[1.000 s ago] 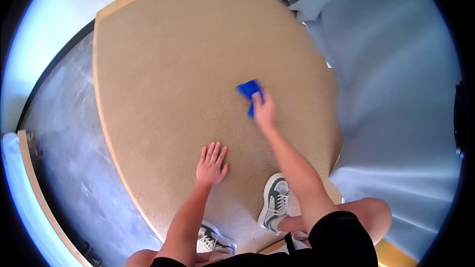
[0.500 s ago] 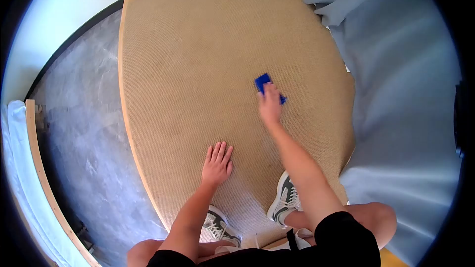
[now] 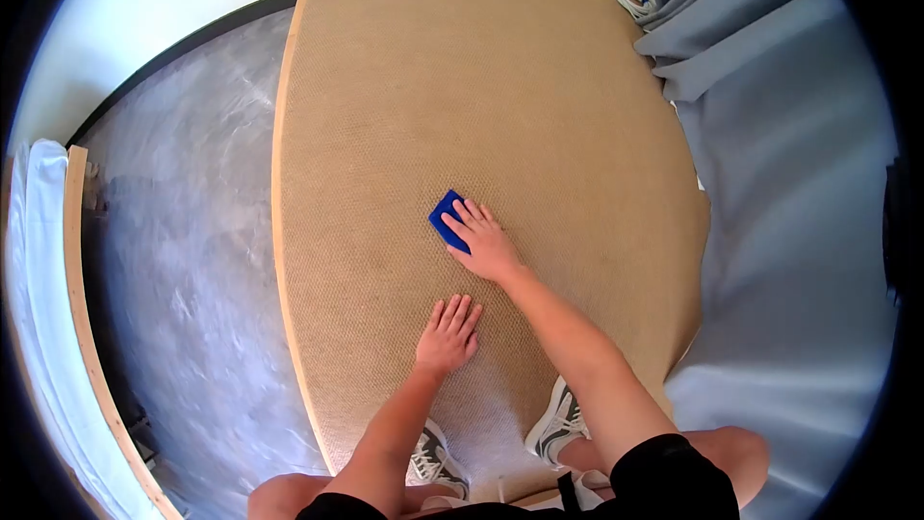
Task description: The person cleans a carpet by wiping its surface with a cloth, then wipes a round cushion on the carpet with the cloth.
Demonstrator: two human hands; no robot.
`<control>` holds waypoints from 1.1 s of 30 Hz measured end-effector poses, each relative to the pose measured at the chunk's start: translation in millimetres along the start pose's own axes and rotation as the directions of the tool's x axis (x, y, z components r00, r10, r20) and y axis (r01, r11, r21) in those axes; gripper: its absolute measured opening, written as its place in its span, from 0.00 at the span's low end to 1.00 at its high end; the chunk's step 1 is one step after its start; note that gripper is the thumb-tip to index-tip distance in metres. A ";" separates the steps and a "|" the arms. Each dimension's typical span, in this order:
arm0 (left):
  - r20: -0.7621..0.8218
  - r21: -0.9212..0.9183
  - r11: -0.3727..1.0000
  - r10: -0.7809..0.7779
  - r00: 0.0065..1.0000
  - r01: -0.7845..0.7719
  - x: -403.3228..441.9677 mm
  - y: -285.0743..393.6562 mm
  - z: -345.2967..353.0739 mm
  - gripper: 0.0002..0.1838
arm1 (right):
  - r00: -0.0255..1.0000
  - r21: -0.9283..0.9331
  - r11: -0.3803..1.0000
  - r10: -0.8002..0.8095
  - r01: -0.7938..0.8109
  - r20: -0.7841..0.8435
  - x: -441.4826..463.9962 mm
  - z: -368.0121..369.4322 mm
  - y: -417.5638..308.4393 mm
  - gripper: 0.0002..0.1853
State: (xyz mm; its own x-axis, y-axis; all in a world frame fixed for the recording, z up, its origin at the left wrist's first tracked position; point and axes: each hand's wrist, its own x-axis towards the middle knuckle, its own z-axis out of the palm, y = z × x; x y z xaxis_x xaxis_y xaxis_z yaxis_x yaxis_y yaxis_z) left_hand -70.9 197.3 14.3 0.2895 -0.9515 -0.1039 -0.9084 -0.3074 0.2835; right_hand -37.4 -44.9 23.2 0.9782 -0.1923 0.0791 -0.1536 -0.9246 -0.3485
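A folded blue cloth (image 3: pixel 443 217) lies flat on the tan woven carpet (image 3: pixel 414 87), near its middle. Over the cloth's right part rests my right hand (image 3: pixel 484 243), pressing and holding it against the carpet with the fingers extended; the cloth's left side shows past the fingertips. My left hand (image 3: pixel 449 337) is planted palm down on the carpet, nearer to me, fingers stretched and slightly apart, with nothing in it. A short gap of carpet separates it from my right hand and the cloth.
Pale wooden trim (image 3: pixel 278 164) borders the carpet on the left and far sides. Beyond it is a grey mottled floor (image 3: pixel 192 260). Grey curtains (image 3: pixel 789 231) hang along the right. A coiled white cable (image 3: pixel 631 0) sits at the far right corner. My shoes (image 3: pixel 558 424) stand on the carpet.
My right hand has slid the blue cloth to the left and towards me, closer to my left hand. My left hand stays flat on the carpet. The view has shifted slightly.
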 end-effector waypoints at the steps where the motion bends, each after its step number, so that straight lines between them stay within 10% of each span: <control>1: -0.006 0.000 1.000 -0.010 1.000 0.010 0.8 -0.4 0.6 0.33 | 0.997 0.054 0.996 0.066 -0.064 -0.036 1.2 15.3 -4.9 0.36; 6: 0.193 0.049 0.999 0.006 0.981 -0.016 -4.2 -3.2 5.9 0.35 | 0.949 0.170 0.945 0.300 -0.281 -0.099 32.0 52.4 -95.0 0.32; 10: 0.104 0.191 0.978 0.059 0.993 -0.079 -1.5 -7.3 14.8 0.42 | 0.982 0.358 0.925 0.171 -0.130 -0.085 64.8 77.3 -153.5 0.31; 14: 0.081 0.330 0.939 0.069 0.994 -0.092 -2.1 -7.7 7.5 0.41 | 0.876 0.755 0.578 0.483 -0.309 -0.011 70.9 64.8 -142.0 0.28; 16: 0.248 -0.049 0.998 0.046 0.968 -0.035 -0.6 -6.7 -16.5 0.39 | 0.754 0.779 0.457 0.656 -0.428 0.030 66.6 15.8 -121.2 0.28; 17: 0.080 -0.050 0.999 0.020 0.997 -0.017 -2.3 -4.9 -0.6 0.36 | 0.698 0.762 0.440 0.716 -0.476 0.022 63.6 -8.6 -109.2 0.28; 19: -0.034 -0.066 0.998 0.015 0.999 -0.017 -1.3 -6.3 -0.1 0.36 | 0.724 0.499 0.734 0.636 -0.461 -0.268 51.5 10.5 -69.8 0.28; 23: -0.016 -0.088 0.996 0.015 1.000 -0.016 -2.4 -4.9 2.9 0.34 | 0.863 0.220 0.887 0.450 -0.405 -0.227 52.8 49.1 -55.5 0.29; 28: -0.046 0.210 0.973 0.112 0.993 -0.100 -1.8 -8.6 6.4 0.34 | 0.945 0.195 0.949 0.281 -0.247 -0.169 82.4 90.9 -155.7 0.28; 30: -0.037 -0.230 0.973 -0.010 0.999 0.001 1.3 -6.4 13.6 0.34 | 0.985 0.194 0.966 0.162 -0.171 0.060 102.0 83.8 -217.1 0.27; 33: -0.183 -0.211 0.978 -0.030 0.983 -0.010 0.2 -2.8 25.1 0.33 | 0.998 0.387 0.921 0.036 -0.050 0.043 113.7 106.7 -254.7 0.26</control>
State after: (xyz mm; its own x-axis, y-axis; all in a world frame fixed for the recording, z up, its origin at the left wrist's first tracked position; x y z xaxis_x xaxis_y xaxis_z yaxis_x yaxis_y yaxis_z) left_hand -75.9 198.3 -10.4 0.3667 -0.9282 0.0637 -0.8272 -0.2939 0.4790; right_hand 127.9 203.9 21.3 0.9771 -0.2112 0.0267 -0.1357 -0.7146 -0.6862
